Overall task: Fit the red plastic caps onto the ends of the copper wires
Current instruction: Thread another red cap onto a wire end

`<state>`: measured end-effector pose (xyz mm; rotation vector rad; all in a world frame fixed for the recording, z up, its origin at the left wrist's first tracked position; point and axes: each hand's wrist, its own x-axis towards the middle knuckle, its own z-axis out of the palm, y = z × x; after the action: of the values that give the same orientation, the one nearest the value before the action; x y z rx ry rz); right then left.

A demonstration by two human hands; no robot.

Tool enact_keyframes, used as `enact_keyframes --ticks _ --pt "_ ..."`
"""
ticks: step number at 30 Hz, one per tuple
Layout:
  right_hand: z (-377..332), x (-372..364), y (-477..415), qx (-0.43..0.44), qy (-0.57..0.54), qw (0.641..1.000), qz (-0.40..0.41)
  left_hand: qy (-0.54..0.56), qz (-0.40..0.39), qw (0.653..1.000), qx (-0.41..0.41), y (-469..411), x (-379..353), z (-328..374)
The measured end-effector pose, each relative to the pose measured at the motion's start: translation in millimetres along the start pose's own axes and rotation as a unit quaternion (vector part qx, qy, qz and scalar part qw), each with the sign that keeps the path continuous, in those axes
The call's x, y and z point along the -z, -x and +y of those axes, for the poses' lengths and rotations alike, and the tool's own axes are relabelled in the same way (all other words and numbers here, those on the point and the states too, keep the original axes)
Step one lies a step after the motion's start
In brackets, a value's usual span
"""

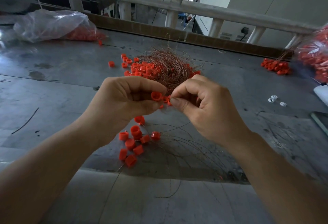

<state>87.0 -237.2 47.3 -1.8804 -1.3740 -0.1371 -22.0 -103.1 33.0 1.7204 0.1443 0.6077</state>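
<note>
Progress looks early in the head view: left hand (131, 97) pinches a red cap (156, 95), right hand (204, 103) pinches what seems a wire end against it, above the table (62, 74). Few capped wires (133, 142) lie below; the copper wire tangle (166, 65) and loose caps (140, 67) lie beyond, undone.

Wire bundle (168, 65) behind loose caps (132, 143), bag (51, 25) far left.

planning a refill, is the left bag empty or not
Not empty: red caps show through the right end of the clear bag.
</note>
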Motion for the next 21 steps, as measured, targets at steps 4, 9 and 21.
enact_keyframes --ticks 4,9,21 --pt "-3.2 2.6 1.1 0.013 -0.019 1.0 0.017 0.0 -0.001 1.0 -0.006 0.2 0.4 0.0" --pt "-4.0 0.9 0.5 0.011 -0.024 1.0 0.015 0.006 0.008 1.0 -0.009 -0.4 -0.2 -0.5" --pt "-6.6 -0.4 2.2 -0.011 -0.037 0.999 0.015 0.023 0.002 1.0 -0.014 0.3 -1.5 2.0"
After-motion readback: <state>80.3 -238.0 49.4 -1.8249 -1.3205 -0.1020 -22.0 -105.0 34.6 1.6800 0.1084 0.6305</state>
